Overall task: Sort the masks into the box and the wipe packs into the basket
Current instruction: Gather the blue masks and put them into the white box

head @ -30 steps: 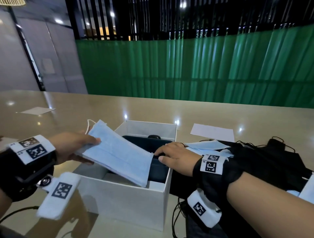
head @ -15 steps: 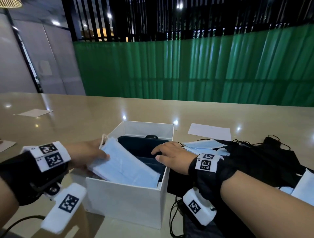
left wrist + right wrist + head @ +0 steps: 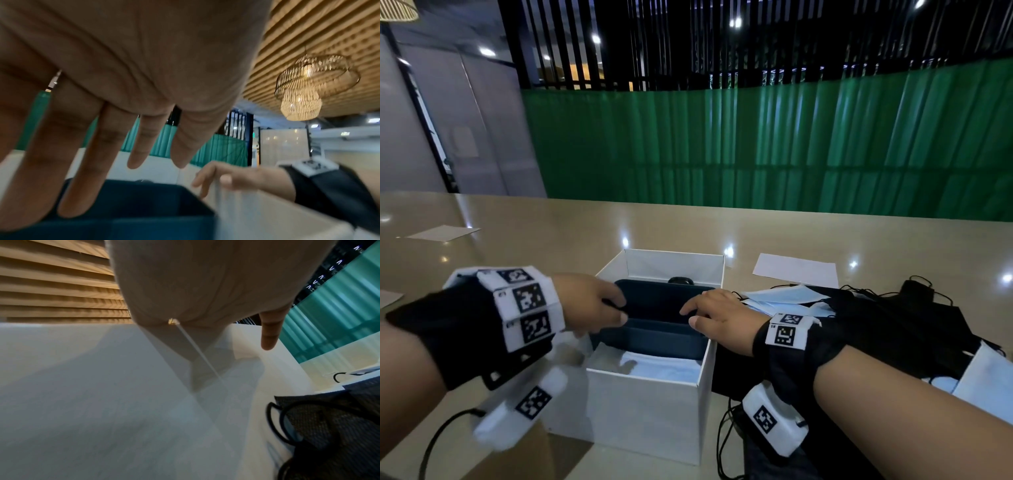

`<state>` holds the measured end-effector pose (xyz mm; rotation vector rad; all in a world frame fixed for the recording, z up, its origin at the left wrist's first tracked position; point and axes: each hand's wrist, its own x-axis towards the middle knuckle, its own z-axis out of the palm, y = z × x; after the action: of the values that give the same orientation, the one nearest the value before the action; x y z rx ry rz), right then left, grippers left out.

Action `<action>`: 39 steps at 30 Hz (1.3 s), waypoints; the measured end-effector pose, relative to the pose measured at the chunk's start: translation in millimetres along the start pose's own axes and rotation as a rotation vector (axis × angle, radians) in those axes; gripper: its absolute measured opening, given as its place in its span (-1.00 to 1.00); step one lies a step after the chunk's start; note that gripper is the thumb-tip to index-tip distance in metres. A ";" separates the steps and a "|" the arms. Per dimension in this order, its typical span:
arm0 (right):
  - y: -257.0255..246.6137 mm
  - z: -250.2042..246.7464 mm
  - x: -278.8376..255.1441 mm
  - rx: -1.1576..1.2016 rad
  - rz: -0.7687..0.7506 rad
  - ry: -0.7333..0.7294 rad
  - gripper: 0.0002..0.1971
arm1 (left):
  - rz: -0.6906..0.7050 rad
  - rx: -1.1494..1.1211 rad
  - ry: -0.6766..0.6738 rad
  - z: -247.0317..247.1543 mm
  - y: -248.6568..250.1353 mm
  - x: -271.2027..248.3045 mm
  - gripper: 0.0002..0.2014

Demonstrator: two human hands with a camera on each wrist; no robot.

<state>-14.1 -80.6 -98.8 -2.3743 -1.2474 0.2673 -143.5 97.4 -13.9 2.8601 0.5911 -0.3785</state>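
A pale blue pleated mask point(image 3: 654, 368) lies flat inside the white cardboard box point(image 3: 650, 414), in front of a dark blue insert point(image 3: 654, 329). 0.5 s ago the left hand point(image 3: 589, 301) held it; now that hand hovers empty, fingers straight and spread. The right hand point(image 3: 717, 317) rests relaxed on the box's right rim, beside black masks point(image 3: 893, 329).

One white box point(image 3: 650, 411) sits at six o'clock with one dark tray point(image 3: 654, 308) inside. Two paper sheets lie at ten point(image 3: 443, 233) and two o'clock point(image 3: 796, 270). Masks at three o'clock overlap beyond counting.
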 end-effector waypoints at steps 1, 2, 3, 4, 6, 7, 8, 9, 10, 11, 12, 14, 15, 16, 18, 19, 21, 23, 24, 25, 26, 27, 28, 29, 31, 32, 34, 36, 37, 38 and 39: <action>-0.9 -0.3 -1.4 0.011 0.002 0.003 -0.65 | 0.023 -0.057 0.007 -6.0 6.1 -1.2 -0.69; -1.6 -0.3 -3.4 0.019 -0.002 0.006 -0.64 | 0.048 -0.109 0.012 -11.8 13.2 -3.3 -0.74; -2.5 -0.6 -6.5 0.023 -0.013 0.013 -0.62 | 0.071 -0.152 0.020 -17.2 20.5 -5.1 -0.79; -3.0 -1.1 -10.2 0.025 -0.031 0.017 -0.60 | 0.101 -0.191 0.028 -22.1 27.9 -5.9 -0.83; -3.3 -4.6 -20.8 0.052 -0.042 0.031 -0.56 | 0.174 -0.256 0.035 -28.5 40.8 -4.4 -0.86; -1.8 -8.1 -27.7 0.077 -0.030 0.045 -0.55 | 0.208 -0.298 0.034 -29.8 47.1 -2.2 -0.87; 0.8 -13.6 -35.7 0.099 -0.019 0.060 -0.54 | 0.238 -0.345 0.029 -29.9 53.8 0.6 -0.87; 4.8 -20.8 -44.5 0.106 -0.004 0.078 -0.55 | 0.266 -0.392 0.022 -28.8 61.1 4.7 -0.88; 9.9 -29.5 -53.9 0.106 0.017 0.092 -0.57 | 0.296 -0.443 0.012 -27.0 69.3 9.1 -0.88; 15.6 -39.6 -64.6 0.101 0.055 0.101 -0.61 | 0.331 -0.500 -0.003 -24.8 79.0 13.6 -0.90; 22.0 -50.2 -75.6 0.098 0.107 0.109 -0.66 | 0.366 -0.562 -0.023 -22.1 89.6 17.2 -0.91; 38.1 -71.1 -97.1 0.129 0.217 0.152 -0.77 | 0.430 -0.658 -0.059 -15.9 113.2 23.5 -0.92; 47.2 -80.3 -108.1 0.152 0.268 0.191 -0.83 | 0.458 -0.685 -0.066 -12.2 125.8 26.7 -0.91; 57.0 -89.0 -118.7 0.172 0.319 0.236 -0.87 | 0.483 -0.699 -0.068 -8.5 138.6 29.9 -0.91; 75.8 -104.9 -140.6 0.155 0.435 0.317 -0.88 | 0.528 -0.702 -0.073 -0.7 164.2 36.9 -0.92; 84.8 -112.4 -152.2 0.145 0.494 0.353 -0.87 | 0.547 -0.691 -0.079 4.0 176.8 40.3 -0.92; 102.0 -123.8 -175.3 0.146 0.620 0.415 -0.86 | 0.579 -0.630 -0.096 15.4 201.7 44.3 -0.93; 117.0 -129.7 -198.1 0.113 0.774 0.411 -0.84 | 0.616 -0.536 -0.111 31.9 224.7 46.5 -0.92; 123.8 -129.9 -208.9 0.097 0.851 0.380 -0.81 | 0.632 -0.493 -0.123 41.5 235.4 46.7 -0.92; 130.4 -128.2 -218.3 0.097 0.923 0.340 -0.77 | 0.647 -0.443 -0.138 51.3 245.3 46.3 -0.94; 135.9 -125.3 -226.2 0.108 0.982 0.302 -0.73 | 0.670 -0.383 -0.144 60.5 254.5 45.2 -0.93; 140.6 -121.6 -232.5 0.110 1.029 0.271 -0.71 | 0.688 -0.318 -0.147 69.0 263.2 45.2 -0.86; 144.8 -118.0 -237.3 0.099 1.064 0.252 -0.70 | 0.698 -0.266 -0.151 76.1 271.6 44.9 -0.80; 149.4 -114.1 -240.9 0.091 1.094 0.247 -0.69 | 0.698 -0.233 -0.164 81.9 279.5 45.2 -0.77; 158.5 -104.3 -246.1 0.103 1.147 0.252 -0.65 | 0.690 -0.192 -0.195 91.2 294.7 45.5 -0.72; 163.2 -99.1 -247.7 0.109 1.175 0.259 -0.60 | 0.680 -0.188 -0.207 96.1 301.9 46.8 -0.69; 172.2 -89.7 -250.5 0.097 1.216 0.265 -0.60 | 0.656 -0.201 -0.230 106.0 314.7 51.2 -0.67; 179.2 -82.4 -253.4 0.098 1.242 0.245 -0.48 | 0.635 -0.217 -0.264 115.7 324.2 53.5 -0.65; 181.2 -80.1 -254.7 0.107 1.249 0.247 -0.36 | 0.622 -0.223 -0.283 120.7 329.2 54.5 -0.63; 182.3 -78.8 -256.1 0.121 1.251 0.262 -0.27 | 0.609 -0.227 -0.299 125.8 334.4 56.1 -0.62; 183.6 -77.9 -257.0 0.136 1.243 0.289 -0.23 | 0.591 -0.223 -0.312 131.4 339.3 57.4 -0.62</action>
<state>1.4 -404.5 -124.4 -2.6015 0.4728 0.3253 19.6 -219.3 -107.8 2.5251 -0.2523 -0.5874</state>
